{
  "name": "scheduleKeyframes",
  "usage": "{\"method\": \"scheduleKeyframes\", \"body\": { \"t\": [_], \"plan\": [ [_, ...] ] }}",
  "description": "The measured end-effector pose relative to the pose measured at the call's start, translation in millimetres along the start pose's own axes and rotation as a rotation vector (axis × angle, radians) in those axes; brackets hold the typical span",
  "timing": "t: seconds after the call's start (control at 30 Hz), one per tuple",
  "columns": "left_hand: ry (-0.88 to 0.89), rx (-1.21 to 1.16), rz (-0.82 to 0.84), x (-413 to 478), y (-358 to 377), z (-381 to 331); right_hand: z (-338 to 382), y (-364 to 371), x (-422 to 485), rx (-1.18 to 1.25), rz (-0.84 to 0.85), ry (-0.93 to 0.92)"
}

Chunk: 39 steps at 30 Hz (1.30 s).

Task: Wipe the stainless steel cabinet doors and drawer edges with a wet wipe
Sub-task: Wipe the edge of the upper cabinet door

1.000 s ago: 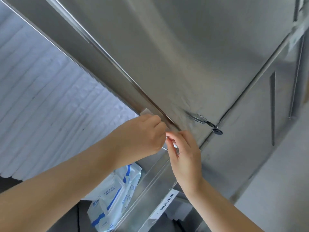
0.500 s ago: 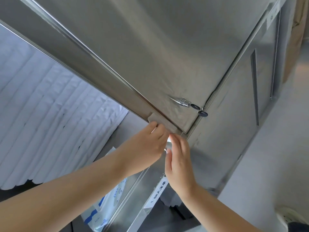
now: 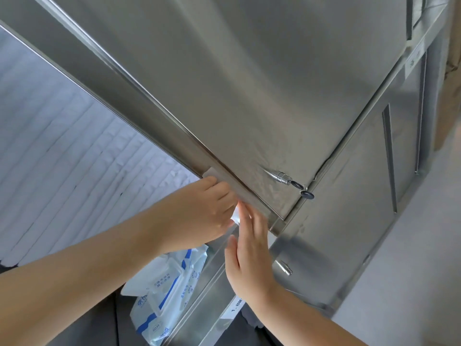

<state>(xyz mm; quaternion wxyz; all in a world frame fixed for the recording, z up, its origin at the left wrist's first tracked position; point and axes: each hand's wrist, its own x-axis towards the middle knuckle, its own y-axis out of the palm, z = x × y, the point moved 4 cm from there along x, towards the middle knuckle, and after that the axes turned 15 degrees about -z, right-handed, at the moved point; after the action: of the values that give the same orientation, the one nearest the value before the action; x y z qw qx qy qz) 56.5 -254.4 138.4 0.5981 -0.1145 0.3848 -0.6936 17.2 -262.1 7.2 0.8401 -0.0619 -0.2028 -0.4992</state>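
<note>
A stainless steel cabinet door (image 3: 249,78) fills the upper middle, with its folded edge (image 3: 139,96) running diagonally down to the lower corner. My left hand (image 3: 199,208) presses a white wet wipe (image 3: 210,173) against that edge near the corner; a bit of wipe also shows between the hands. My right hand (image 3: 249,250) lies beside it with fingers straight and together, fingertips touching the wipe at the edge. A lock with dark keys (image 3: 294,184) sticks out of the door just right of the hands.
A blue-and-white wet wipe pack (image 3: 164,295) lies on a steel ledge (image 3: 199,308) below my arms. White quilted material (image 3: 62,158) is at left. More steel panels with slot handles (image 3: 389,158) stand at right, above grey floor (image 3: 411,283).
The view shifted; the hands stay at the door's lower corner. My right hand has flattened, fingers now straight against the wipe rather than pinching it.
</note>
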Motion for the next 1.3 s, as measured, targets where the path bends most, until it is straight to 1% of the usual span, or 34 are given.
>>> {"method": "scheduleKeyframes", "body": {
  "t": [0.17, 0.33, 0.43, 0.53, 0.7, 0.8, 0.97, 1.13, 1.3],
  "plan": [
    [-0.043, 0.02, -0.033, -25.7, -49.9, 44.1, 57.3, 9.6, 19.8, 0.105, 0.03, -0.088],
    [-0.006, 0.102, 0.013, -56.2, -102.6, 84.1, 116.3, 21.1, 40.8, 0.22, 0.015, -0.167],
    [-0.03, 0.151, 0.018, -71.7, -130.8, 105.4, 151.0, 29.5, 53.4, 0.249, -0.006, -0.231],
    [-0.064, 0.204, 0.023, -86.2, -155.9, 126.5, 185.7, 40.1, 64.0, 0.286, -0.012, -0.242],
    [-0.096, 0.309, 0.048, -110.0, -197.1, 161.5, 241.2, 55.2, 85.4, 0.307, -0.106, -0.283],
    [-0.093, 0.395, 0.078, -124.2, -224.7, 183.1, 271.7, 62.2, 101.0, 0.341, -0.128, -0.323],
    [-0.17, 0.514, 0.164, -149.1, -266.6, 214.2, 321.9, 68.3, 122.8, 0.385, -0.078, -0.417],
    [-0.249, 0.568, 0.14, -167.2, -296.6, 237.5, 363.6, 75.0, 137.6, 0.386, -0.006, -0.493],
    [-0.318, 0.626, 0.177, -181.6, -321.3, 256.1, 397.3, 79.3, 151.0, 0.315, -0.017, -0.583]
  ]
}}
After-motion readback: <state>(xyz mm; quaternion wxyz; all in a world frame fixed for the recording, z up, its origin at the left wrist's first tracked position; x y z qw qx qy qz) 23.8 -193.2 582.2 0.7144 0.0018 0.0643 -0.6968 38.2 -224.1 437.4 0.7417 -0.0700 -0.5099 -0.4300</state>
